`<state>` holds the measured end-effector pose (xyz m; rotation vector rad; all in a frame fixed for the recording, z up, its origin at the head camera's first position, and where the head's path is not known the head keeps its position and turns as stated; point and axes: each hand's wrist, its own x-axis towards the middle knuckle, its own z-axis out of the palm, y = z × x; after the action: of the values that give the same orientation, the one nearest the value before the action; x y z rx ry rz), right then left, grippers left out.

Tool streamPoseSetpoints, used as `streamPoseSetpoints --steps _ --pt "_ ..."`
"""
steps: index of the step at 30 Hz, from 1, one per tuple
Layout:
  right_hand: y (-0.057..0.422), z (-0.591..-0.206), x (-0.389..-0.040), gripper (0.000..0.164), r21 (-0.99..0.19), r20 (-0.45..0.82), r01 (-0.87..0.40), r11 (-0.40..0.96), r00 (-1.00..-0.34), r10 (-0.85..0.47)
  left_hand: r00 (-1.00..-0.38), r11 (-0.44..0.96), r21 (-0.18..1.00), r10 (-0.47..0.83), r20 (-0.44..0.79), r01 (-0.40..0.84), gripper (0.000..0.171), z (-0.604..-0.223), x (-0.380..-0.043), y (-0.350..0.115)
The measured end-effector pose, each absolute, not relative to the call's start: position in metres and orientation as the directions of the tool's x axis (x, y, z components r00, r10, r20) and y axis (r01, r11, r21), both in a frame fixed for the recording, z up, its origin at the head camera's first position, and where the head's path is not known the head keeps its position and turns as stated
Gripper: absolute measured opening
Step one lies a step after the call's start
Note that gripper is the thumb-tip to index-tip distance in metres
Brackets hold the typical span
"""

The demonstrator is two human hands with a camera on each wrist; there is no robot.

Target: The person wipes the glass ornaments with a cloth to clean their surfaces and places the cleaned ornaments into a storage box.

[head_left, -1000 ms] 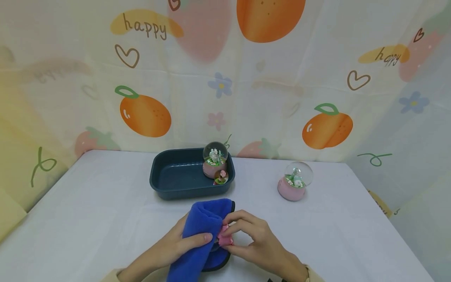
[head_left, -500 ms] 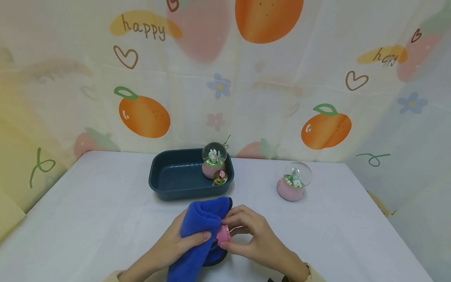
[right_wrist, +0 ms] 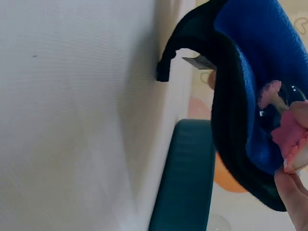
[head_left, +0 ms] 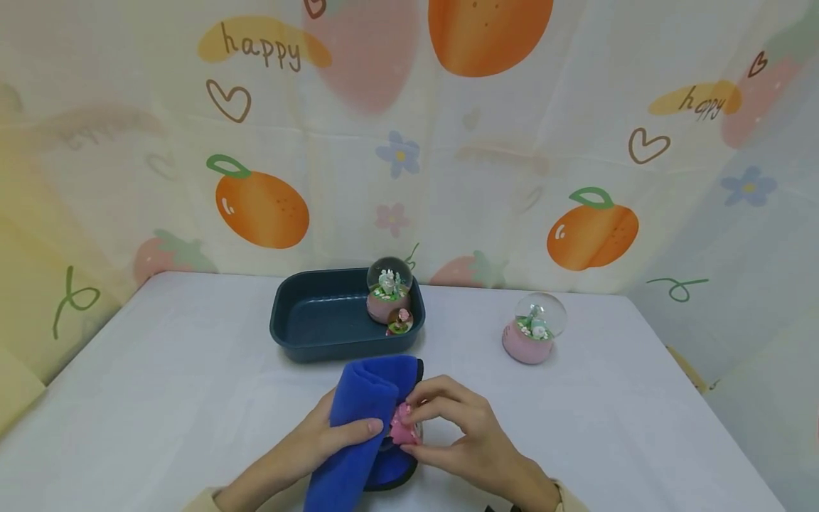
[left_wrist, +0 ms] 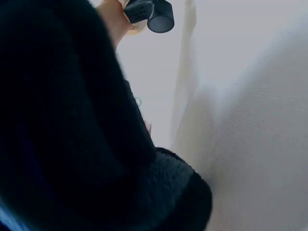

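My left hand (head_left: 320,439) grips a folded blue cloth (head_left: 363,398) with dark edging, its thumb across the front. A small snow globe (head_left: 404,428) with a pink base is pinched by the base between the thumb and fingers of my right hand (head_left: 462,425). Its clear ball lies against the cloth's fold; in the right wrist view a pink tree-like figure (right_wrist: 271,94) shows inside the ball. Dark cloth fills much of the left wrist view and hides the left fingers there.
Behind the hands stands a dark teal tray (head_left: 320,348). At its right end are a larger snow globe (head_left: 387,307) and a small one (head_left: 400,323). Another pink-based snow globe (head_left: 528,345) stands on the white tabletop (head_left: 608,405) to the right.
The small snow globe's pink base has turned in my right fingers, whose grip has shifted. My left hand keeps hold of the cloth in nearly the same place.
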<state>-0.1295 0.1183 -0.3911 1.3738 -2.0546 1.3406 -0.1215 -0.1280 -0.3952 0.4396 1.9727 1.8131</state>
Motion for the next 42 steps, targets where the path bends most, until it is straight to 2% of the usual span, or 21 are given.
streamPoseSetpoints --steps 2,8,15,22,28,30,32,35,39,42 --pt "0.1183 -0.3912 -0.1297 0.043 -0.539 0.673 -0.836 0.101 -0.499 -0.546 -0.864 0.098 0.995 0.5 -0.059 -0.011 0.066 -0.3954 -0.1212 -0.127" --pt "0.1177 -0.3925 -0.1316 0.05 -0.686 0.576 -0.722 0.088 -0.614 -0.539 -0.902 0.119 0.987 0.43 0.049 0.11 0.058 -0.3945 -0.1189 -0.1237" --pt "0.1175 -0.3927 -0.1317 0.041 -0.734 0.544 -0.677 0.062 -0.64 -0.543 -0.93 0.171 0.976 0.361 0.066 0.136 0.048 -0.3936 -0.1178 -0.1232" --pt "0.1161 -0.3926 -0.1302 0.042 -0.671 0.603 -0.741 0.029 -0.568 -0.56 -0.949 0.167 0.978 0.309 0.066 0.123 0.046 -0.3937 -0.1198 -0.1246" --pt "0.1172 -0.3951 -0.1301 0.045 -0.58 0.662 -0.814 0.029 -0.492 -0.565 -0.897 0.093 0.995 0.441 -0.023 0.021 0.063 -0.3943 -0.1221 -0.1287" --pt "0.1171 -0.3959 -0.1302 0.045 -0.542 0.681 -0.84 0.026 -0.457 -0.572 -0.879 0.104 0.995 0.474 -0.055 -0.006 0.065 -0.3942 -0.1222 -0.1293" --pt "0.1167 -0.3961 -0.1303 0.045 -0.534 0.682 -0.845 0.027 -0.45 -0.577 -0.871 0.11 0.994 0.488 -0.056 -0.003 0.064 -0.3941 -0.1223 -0.1289" --pt "0.1161 -0.395 -0.1303 0.047 -0.566 0.658 -0.823 0.051 -0.487 -0.574 -0.887 0.112 0.992 0.462 0.006 0.065 0.057 -0.3937 -0.1214 -0.1271" --pt "0.1165 -0.3933 -0.13 0.047 -0.653 0.593 -0.752 0.089 -0.582 -0.557 -0.91 0.104 0.985 0.406 0.085 0.138 0.051 -0.3942 -0.1191 -0.1256" --pt "0.1167 -0.3938 -0.1299 0.044 -0.68 0.575 -0.728 0.087 -0.603 -0.554 -0.925 0.119 0.983 0.371 0.089 0.142 0.049 -0.3944 -0.1176 -0.1239"
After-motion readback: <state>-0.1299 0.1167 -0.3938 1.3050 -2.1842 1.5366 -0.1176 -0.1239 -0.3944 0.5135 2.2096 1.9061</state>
